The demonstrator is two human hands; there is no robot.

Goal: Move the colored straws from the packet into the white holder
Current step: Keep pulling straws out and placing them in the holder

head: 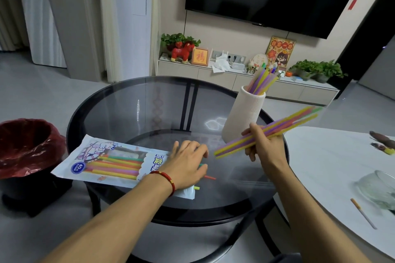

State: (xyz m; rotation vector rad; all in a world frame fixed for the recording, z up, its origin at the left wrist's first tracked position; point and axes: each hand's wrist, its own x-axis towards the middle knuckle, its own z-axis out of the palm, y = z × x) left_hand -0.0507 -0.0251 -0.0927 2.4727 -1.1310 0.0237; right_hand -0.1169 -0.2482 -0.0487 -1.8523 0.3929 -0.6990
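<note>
The straw packet (100, 160) lies flat on the round glass table (149, 109), with several colored straws showing through its window. My left hand (186, 164) presses down on the packet's open right end, fingers spread, and a few straw tips poke out beside it. My right hand (263, 145) grips a bundle of straws (288, 124), yellow, purple, orange and green, held slanted in the air just right of the white holder (243, 115). The ribbed white holder stands on the table's far right side with several straws (264, 80) upright in it.
A bin with a red liner (27, 147) stands on the floor to the left. A white table (333, 168) on the right carries a glass dish (380, 190) and a thin stick (363, 213). A TV and a low cabinet stand behind.
</note>
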